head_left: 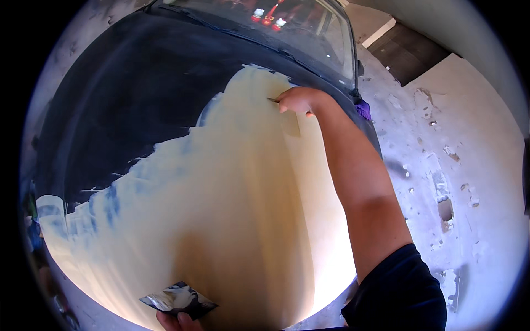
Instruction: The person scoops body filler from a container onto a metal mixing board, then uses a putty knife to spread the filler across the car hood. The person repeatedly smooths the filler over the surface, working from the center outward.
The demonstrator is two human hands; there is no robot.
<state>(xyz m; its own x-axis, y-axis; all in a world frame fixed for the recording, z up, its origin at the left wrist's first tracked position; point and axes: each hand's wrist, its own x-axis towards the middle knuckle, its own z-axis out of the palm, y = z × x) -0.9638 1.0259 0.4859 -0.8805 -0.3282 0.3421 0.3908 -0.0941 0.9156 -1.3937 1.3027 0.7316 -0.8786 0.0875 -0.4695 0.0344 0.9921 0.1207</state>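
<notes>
A dark blue car hood (pixel 132 94) lies below me, with a wide coat of cream filler (pixel 232 209) covering its near and right part. My right hand (pixel 298 101) reaches far across the hood and presses a thin spreader blade (pixel 273 100) against the upper edge of the cream patch. At the bottom of the view my left hand (pixel 178 321) holds a dark flat board (pixel 178 300) with a lump of pale filler on it, just above the hood's near edge.
The windshield (pixel 287 27) with small red and white figures (pixel 269 17) behind it is at the top. A purple cloth (pixel 363 109) hangs at the hood's right side. A stained concrete floor (pixel 458 182) stretches to the right, with a dark mat (pixel 408 52) beyond.
</notes>
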